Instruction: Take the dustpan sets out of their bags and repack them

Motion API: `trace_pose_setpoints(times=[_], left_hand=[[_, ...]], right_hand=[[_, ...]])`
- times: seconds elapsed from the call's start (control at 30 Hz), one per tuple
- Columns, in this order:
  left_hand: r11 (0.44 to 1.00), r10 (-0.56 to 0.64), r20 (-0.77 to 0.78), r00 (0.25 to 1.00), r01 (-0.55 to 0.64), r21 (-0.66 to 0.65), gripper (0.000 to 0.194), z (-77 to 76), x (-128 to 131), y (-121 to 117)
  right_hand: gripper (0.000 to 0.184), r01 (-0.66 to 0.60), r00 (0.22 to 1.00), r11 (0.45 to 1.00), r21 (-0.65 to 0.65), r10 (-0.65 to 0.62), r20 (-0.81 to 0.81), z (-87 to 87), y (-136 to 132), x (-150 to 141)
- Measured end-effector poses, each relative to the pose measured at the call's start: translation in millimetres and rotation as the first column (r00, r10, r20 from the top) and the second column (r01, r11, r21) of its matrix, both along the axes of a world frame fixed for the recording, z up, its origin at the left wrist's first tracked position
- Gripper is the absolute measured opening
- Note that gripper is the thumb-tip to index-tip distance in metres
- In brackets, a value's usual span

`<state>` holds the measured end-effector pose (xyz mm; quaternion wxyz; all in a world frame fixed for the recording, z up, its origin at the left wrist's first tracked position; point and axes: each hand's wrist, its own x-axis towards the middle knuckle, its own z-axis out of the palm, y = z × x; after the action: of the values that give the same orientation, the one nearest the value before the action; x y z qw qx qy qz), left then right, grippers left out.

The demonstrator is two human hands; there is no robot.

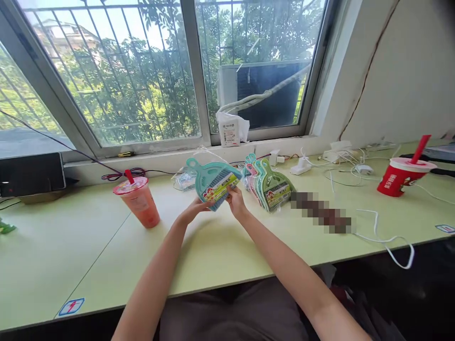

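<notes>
Between my two hands, a teal mini dustpan set is held up above the table, its round hanging loop at the upper left. A printed yellow label and grey bristles show on its face. My left hand grips the lower left edge, with fingers partly hidden behind it. My right hand pinches the lower right edge beside the label. Just right of it stands a row of similar dustpan sets in green, pink and teal, the front one olive green and in clear wrapping.
A pink drink cup with a red straw stands left, a red cup far right. White cables trail over the right side. A small box sits on the windowsill. A pixelated patch covers something right of the dustpans.
</notes>
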<state>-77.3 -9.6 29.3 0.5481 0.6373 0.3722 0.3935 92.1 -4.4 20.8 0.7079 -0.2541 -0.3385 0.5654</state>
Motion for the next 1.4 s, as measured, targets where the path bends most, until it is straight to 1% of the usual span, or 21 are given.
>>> trace_pose_setpoints(times=[0.03,0.1,0.13,0.17,0.27,0.33,0.37,0.47,0.57,0.7,0.8,0.87,0.9,1.0,1.07,1.13,1.17,1.23,1.3,1.33,1.4], left_hand=[[0.997,-0.075,-0.012,0.997,0.075,-0.029,0.059,-1.0,5,-3],[0.972,-0.227,-0.043,0.973,0.223,-0.076,0.06,-3.3,13,-7],[0.962,-0.265,-0.046,0.963,0.261,-0.074,0.062,-4.2,15,-7],[0.962,-0.269,-0.029,0.963,0.267,-0.049,0.066,-4.8,15,-7],[0.984,-0.168,0.145,0.975,0.158,0.079,0.08,-3.4,9,-2],[0.992,-0.085,0.266,0.96,0.057,0.113,0.084,-0.5,7,0],[0.993,-0.039,0.299,0.954,0.005,0.115,0.083,0.9,7,0],[0.976,0.089,0.318,0.944,-0.145,0.16,0.082,3.3,16,-1],[0.95,0.133,0.328,0.935,-0.215,0.227,0.089,1.5,24,-1],[0.951,0.135,0.326,0.936,-0.215,0.223,0.093,-3.8,24,3],[0.952,0.181,0.355,0.917,-0.254,0.171,0.089,-9.2,29,4],[0.962,0.208,0.388,0.898,-0.258,0.083,0.085,-14.6,39,1],[0.97,0.213,0.394,0.894,-0.241,0.021,0.082,-17.6,45,-1],[0.975,0.203,0.363,0.91,-0.153,-0.161,0.073,-25.2,61,-8],[0.973,0.156,0.332,0.93,-0.087,-0.214,0.067,-27.0,65,-9],[0.978,0.095,0.334,0.938,-0.026,-0.206,0.062,-25.9,62,-7],[0.98,0.091,0.346,0.934,-0.023,-0.197,0.059,-24.6,59,-4],[0.977,0.162,0.365,0.917,-0.097,-0.19,0.053,-21.9,52,2],[0.964,0.244,0.327,0.913,-0.191,-0.186,0.05,-20.4,45,6],[0.962,0.254,0.292,0.922,-0.21,-0.175,0.049,-20.3,42,7],[0.972,0.212,0.225,0.951,-0.183,-0.146,0.05,-20.5,40,6]], right_hand=[[0.024,0.026,0.999,1.0,-0.005,-0.026,-0.023,-0.3,1,2],[0.025,0.066,0.997,0.998,-0.01,-0.066,-0.041,-1.2,2,5],[0.025,0.079,0.996,0.997,-0.011,-0.08,-0.039,-1.8,3,6],[0.025,0.09,0.995,0.996,-0.012,-0.091,-0.036,-2.5,4,7],[0.025,0.105,0.994,0.994,-0.015,-0.106,-0.039,-5.1,3,4],[0.026,0.092,0.995,0.996,-0.018,-0.092,-0.046,-6.9,1,0],[0.026,0.077,0.996,0.997,-0.017,-0.078,-0.046,-7.7,1,-2],[0.024,0.028,0.998,0.998,-0.054,-0.031,-0.059,-9.2,0,-5],[0.018,0.01,0.996,0.991,-0.133,-0.022,-0.088,-10.4,3,-3],[0.013,0.015,0.989,0.982,-0.188,-0.043,-0.143,-13.8,7,-2],[0.011,0.04,0.988,0.984,-0.176,-0.066,-0.142,-15.7,5,-4],[0.011,0.081,0.987,0.985,-0.153,-0.1,-0.123,-15.7,3,-4],[0.011,0.108,0.986,0.984,-0.143,-0.125,-0.114,-15.3,2,-3],[0.013,0.188,0.975,0.972,-0.144,-0.202,-0.088,-14.1,2,2],[0.016,0.213,0.971,0.964,-0.159,-0.228,-0.079,-13.6,2,5],[0.019,0.211,0.97,0.963,-0.166,-0.227,-0.085,-13.3,3,7],[0.019,0.201,0.972,0.966,-0.161,-0.218,-0.093,-13.3,3,7],[0.021,0.16,0.979,0.977,-0.142,-0.176,-0.104,-13.6,3,5],[0.022,0.113,0.987,0.984,-0.134,-0.126,-0.097,-14.8,3,2],[0.023,0.093,0.991,0.985,-0.142,-0.106,-0.085,-15.7,4,1],[0.025,0.078,0.994,0.983,-0.167,-0.09,-0.062,-18.0,5,0]])
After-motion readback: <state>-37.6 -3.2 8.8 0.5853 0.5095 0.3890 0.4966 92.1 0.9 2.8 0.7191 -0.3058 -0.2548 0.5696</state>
